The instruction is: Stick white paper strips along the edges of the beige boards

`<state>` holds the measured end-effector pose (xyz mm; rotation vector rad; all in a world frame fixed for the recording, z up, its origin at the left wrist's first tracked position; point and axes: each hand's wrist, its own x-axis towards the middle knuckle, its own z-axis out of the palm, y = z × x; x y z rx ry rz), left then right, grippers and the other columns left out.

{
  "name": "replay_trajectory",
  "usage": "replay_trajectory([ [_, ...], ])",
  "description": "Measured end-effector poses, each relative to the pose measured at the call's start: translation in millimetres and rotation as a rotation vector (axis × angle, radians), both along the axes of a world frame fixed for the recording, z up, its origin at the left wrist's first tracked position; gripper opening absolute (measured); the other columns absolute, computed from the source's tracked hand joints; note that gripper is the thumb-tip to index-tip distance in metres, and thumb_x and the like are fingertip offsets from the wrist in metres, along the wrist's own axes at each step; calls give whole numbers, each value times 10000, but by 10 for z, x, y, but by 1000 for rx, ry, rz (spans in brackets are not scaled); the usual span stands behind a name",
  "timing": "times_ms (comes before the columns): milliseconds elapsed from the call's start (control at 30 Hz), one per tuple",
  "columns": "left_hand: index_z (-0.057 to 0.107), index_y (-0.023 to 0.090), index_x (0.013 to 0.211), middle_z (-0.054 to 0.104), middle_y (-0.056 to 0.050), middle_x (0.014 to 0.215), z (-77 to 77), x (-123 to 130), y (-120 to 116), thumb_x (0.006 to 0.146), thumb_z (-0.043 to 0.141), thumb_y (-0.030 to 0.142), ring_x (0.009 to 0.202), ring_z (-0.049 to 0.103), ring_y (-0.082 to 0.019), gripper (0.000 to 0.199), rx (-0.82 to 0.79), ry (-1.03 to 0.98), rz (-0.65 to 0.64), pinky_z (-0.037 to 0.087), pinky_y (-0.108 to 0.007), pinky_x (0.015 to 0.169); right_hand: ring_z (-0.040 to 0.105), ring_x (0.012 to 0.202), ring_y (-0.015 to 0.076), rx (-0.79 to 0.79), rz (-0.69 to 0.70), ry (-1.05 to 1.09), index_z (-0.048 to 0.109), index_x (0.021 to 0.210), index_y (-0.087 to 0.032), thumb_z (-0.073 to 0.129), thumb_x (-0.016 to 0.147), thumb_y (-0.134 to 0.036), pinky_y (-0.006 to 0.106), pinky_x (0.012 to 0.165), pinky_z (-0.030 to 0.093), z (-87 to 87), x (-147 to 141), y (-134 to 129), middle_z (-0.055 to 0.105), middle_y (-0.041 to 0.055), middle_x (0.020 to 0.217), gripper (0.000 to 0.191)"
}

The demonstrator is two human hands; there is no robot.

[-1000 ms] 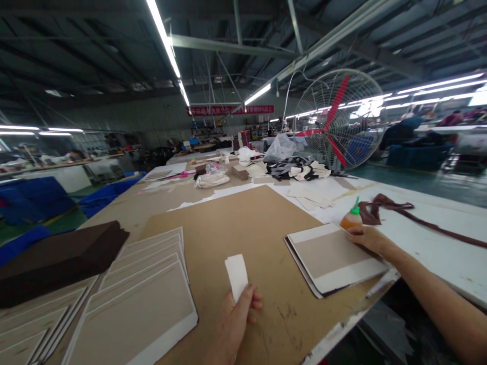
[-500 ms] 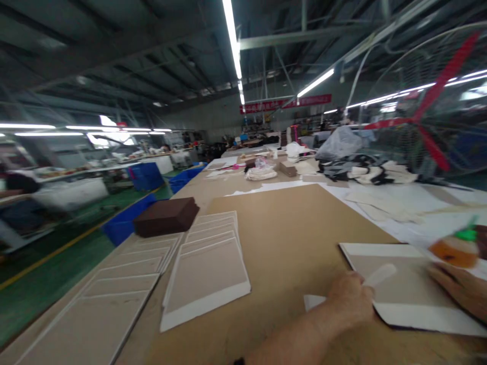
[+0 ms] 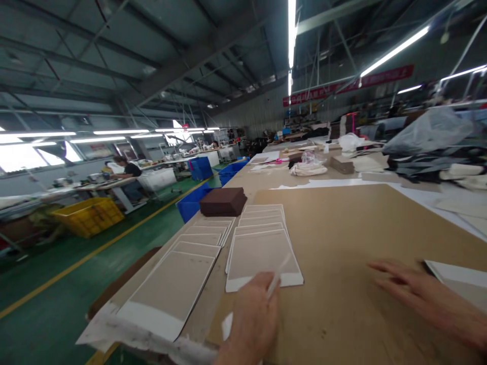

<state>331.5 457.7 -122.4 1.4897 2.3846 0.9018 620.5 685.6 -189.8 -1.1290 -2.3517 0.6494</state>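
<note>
Counted: two hands (image 3: 255,312), two overlapping rows of panels (image 3: 261,251), one brown stack (image 3: 222,202), one yellow crate (image 3: 91,215); blue bins (image 3: 201,168) appear to number three, the far ones blurred.

Single head-worn view, facing forward-down along worktable (image 3: 262,180).

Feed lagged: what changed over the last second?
The view swung left. The left hand, still holding a white strip, moved left to the overlapping pale boards. The right hand moved left, fingers off the rightmost board, over the brown sheet. The dark block and pale boards stayed.
</note>
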Motion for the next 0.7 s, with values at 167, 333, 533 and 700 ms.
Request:
replay_trajectory([
  [167,652,143,1060,572,-133,1236,-258,-608,-118,883,358,92,1164,505,-243,347,-218,367,131,345,-336,1006,454,1248,248,-57,368,-123,565,1254,-169,393,877,-504,402,1110,319,240,-1283,-544,511,103,1348,533],
  [333,611,104,1146,540,-170,1269,-419,-842,-25,881,326,57,1185,490,-253,392,-223,394,180,335,-370,1034,458,1202,222,-12,316,-88,528,1256,-132,426,886,-394,348,1084,316,107,-1793,-414,530,110,1293,465],
  [533,621,95,1046,606,-154,1099,-376,-1136,332,875,336,26,1053,557,-233,339,-148,422,210,404,-359,954,551,1039,202,-42,143,-83,551,1135,-91,343,950,-319,360,967,404,94,-2240,68,600,141,1124,360],
  [700,592,91,1065,623,-97,1058,-507,-1433,644,913,412,66,1032,576,-200,237,-89,410,213,445,-395,931,578,950,162,-72,15,-84,576,1019,-122,418,954,-352,380,901,453,101,-2619,389,614,67,1008,287],
])
